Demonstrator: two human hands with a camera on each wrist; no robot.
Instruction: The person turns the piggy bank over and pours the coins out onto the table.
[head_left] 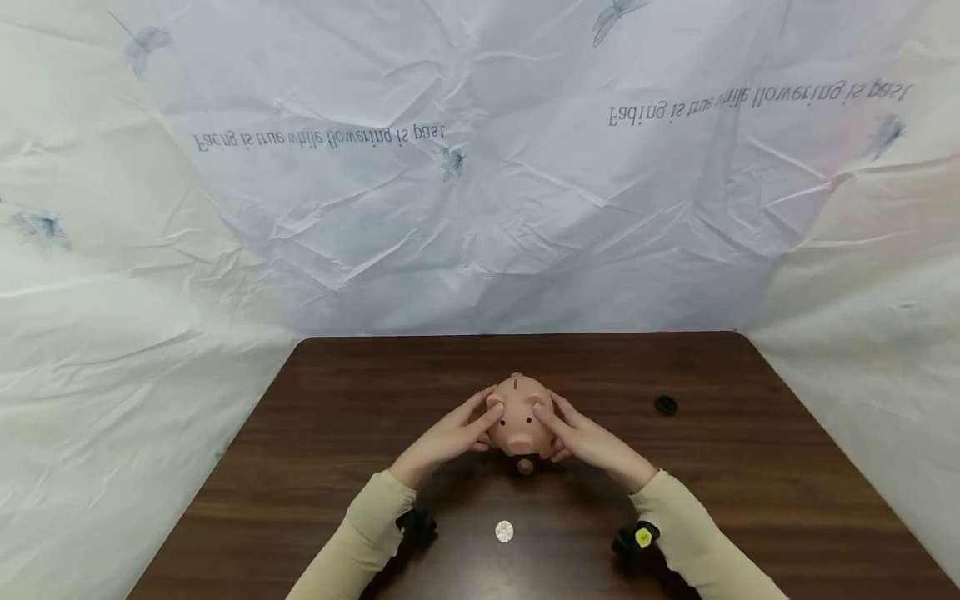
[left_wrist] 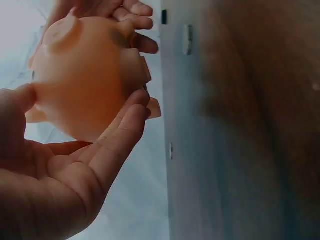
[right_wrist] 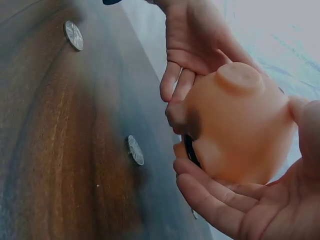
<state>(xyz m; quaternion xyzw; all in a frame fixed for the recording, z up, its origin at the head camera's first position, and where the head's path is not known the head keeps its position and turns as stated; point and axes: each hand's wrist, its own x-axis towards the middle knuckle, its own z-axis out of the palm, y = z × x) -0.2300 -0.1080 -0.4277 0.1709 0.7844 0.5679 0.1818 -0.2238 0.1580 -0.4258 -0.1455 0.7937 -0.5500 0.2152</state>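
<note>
A pink piggy bank (head_left: pixel 517 425) is held up over the table between both hands, its snout toward me and the coin slot on top. My left hand (head_left: pixel 450 433) grips one side, thumb by the eye and fingers under the belly. On the other side, my right hand (head_left: pixel 596 437) holds it the same way. In the right wrist view, a dark round opening (right_wrist: pixel 191 150) shows in the underside, between the feet. Below the bank lies a coin (head_left: pixel 525 467). Another silver coin (head_left: pixel 504 531) lies nearer to me, between the forearms.
A small black round cap (head_left: pixel 665 405) lies on the brown wooden table (head_left: pixel 360 375), to the right of the hands. White printed sheeting (head_left: pixel 465 250) hangs behind the table and along both sides. Each wrist bears a black strapped device (head_left: pixel 416 527).
</note>
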